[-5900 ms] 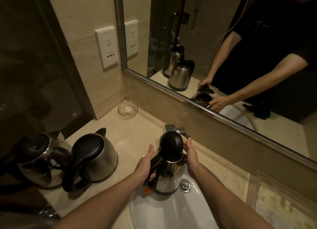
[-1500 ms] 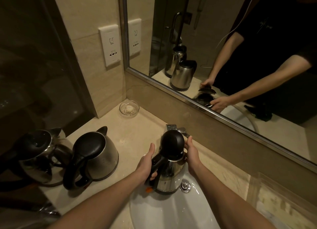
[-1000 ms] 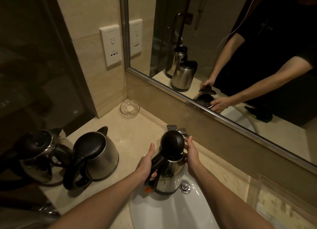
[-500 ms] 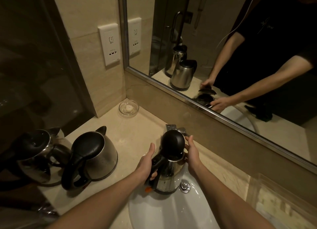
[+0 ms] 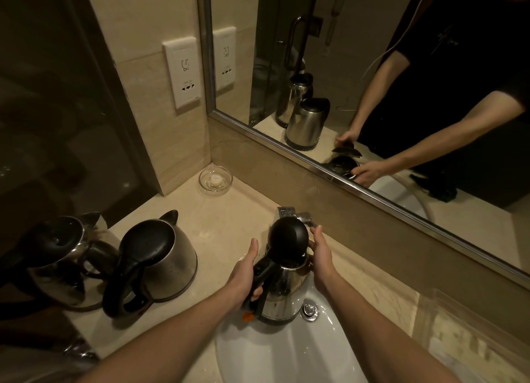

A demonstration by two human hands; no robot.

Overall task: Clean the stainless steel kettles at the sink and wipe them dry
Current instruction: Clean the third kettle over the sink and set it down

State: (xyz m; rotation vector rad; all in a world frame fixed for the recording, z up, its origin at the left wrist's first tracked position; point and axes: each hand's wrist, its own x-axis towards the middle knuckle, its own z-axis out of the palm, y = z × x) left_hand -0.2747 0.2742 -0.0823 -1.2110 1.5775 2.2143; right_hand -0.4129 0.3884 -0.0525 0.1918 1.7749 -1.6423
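on the surface point(image 5: 218, 219) at left stand a dark kettle point(image 5: 57, 256) and, just beside it, a round kettle point(image 5: 166, 262). left hand point(image 5: 243, 273) fingers are clamped on the handle of the 3rd kettle point(image 5: 284, 291), upright at the back of the sink point(image 5: 286, 354), lid up; right hand point(image 5: 321, 256) fingers cup its side.

Legend: below the mirror point(image 5: 243, 6), your forearms point(image 5: 177, 334) are bare. In the mirror, you wear a black short-sleeved shirt point(image 5: 459, 67); a thin white cable point(image 5: 381, 56) crosses its shoulder.

Framing is shifted slightly, wall socket point(image 5: 182, 72) and glass dish point(image 5: 215, 179) marginally displaced in view, no movement detected in kettle point(image 5: 282, 291), left hand point(image 5: 243, 276), right hand point(image 5: 322, 256)
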